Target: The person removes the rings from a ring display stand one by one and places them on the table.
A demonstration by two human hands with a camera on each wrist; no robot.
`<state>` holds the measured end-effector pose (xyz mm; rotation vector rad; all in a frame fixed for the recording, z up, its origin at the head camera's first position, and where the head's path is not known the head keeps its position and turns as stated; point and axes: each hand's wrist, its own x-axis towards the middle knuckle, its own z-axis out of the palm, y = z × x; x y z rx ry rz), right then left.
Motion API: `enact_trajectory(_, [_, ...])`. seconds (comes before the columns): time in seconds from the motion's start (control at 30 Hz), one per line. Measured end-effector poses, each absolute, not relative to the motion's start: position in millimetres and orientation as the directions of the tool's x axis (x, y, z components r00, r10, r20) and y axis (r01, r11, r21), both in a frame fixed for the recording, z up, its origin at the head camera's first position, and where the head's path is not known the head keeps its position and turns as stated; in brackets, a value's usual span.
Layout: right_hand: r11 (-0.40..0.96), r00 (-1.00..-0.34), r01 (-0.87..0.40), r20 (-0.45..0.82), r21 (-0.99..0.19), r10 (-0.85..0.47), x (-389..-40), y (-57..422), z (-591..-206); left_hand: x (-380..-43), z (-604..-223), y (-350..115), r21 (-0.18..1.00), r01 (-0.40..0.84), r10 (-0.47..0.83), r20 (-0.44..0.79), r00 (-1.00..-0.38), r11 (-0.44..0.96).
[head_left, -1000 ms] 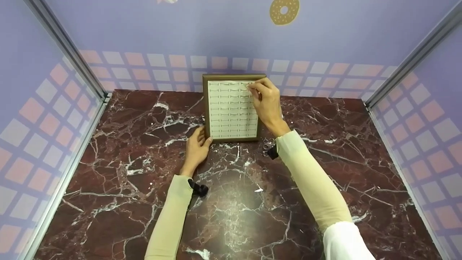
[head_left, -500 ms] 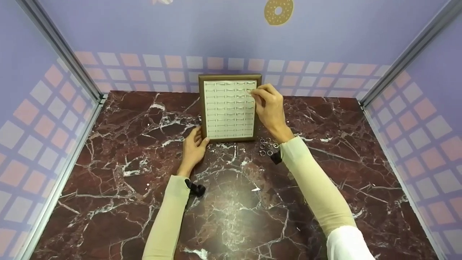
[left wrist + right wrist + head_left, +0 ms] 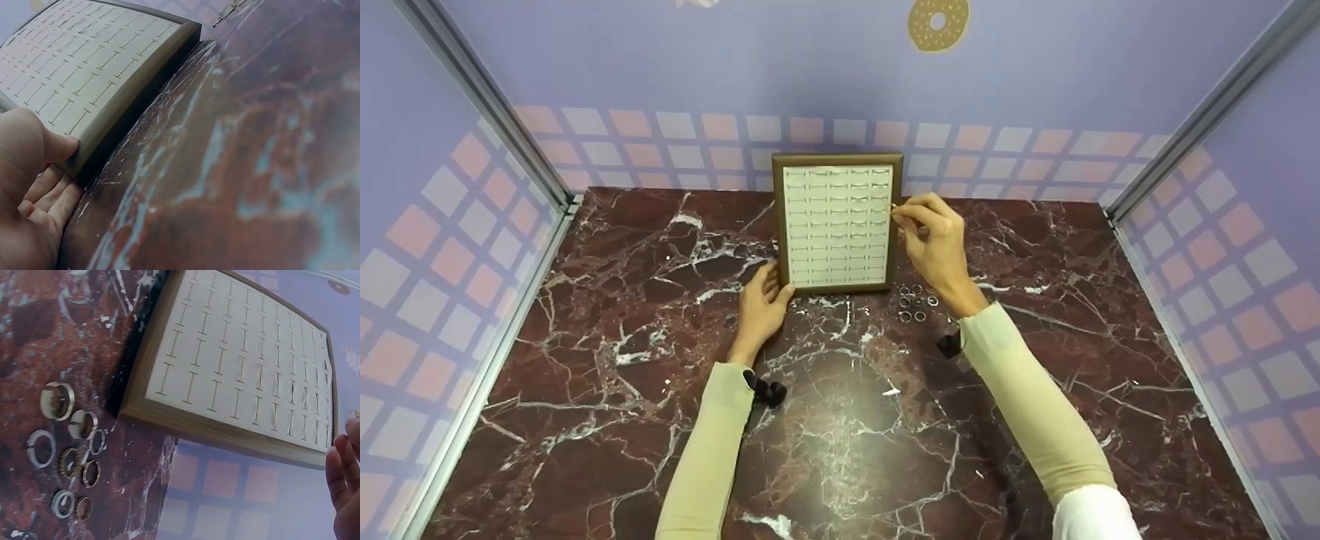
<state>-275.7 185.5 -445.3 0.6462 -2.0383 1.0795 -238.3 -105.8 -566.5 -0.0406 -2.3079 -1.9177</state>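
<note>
A ring display board [image 3: 837, 262] with a wooden frame and white slotted pad leans against the back wall. My left hand [image 3: 762, 311] grips its lower left corner; in the left wrist view the thumb [image 3: 59, 147] lies on the frame's front, with the other fingers beside and under the corner. At the board's right edge my right hand [image 3: 937, 244] pinches a small gold ring [image 3: 353, 415] between thumb and fingertips, apart from the pad. The ring is partly hidden by the fingers. No ring can be made out in the slots.
Several loose silver and gold rings [image 3: 41, 449] lie on the dark red marble-patterned table [image 3: 660, 420], right of the board's lower corner. Lilac walls with pink and white squares [image 3: 727, 154] enclose the table at the back and sides.
My right hand has moved down and to the right, from in front of the pad's upper right slots to beside the board's edge, pinching the ring. The left hand keeps its grip.
</note>
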Motion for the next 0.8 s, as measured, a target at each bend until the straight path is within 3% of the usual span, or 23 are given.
enact_trajectory(0.8, [0.504,-0.616,-0.726,0.769,-0.468,-0.173,-250.7,227.8,-489.5,-240.2,-567.4,-104.5,0.976,0.104,-0.075,0.120,-0.990,0.193])
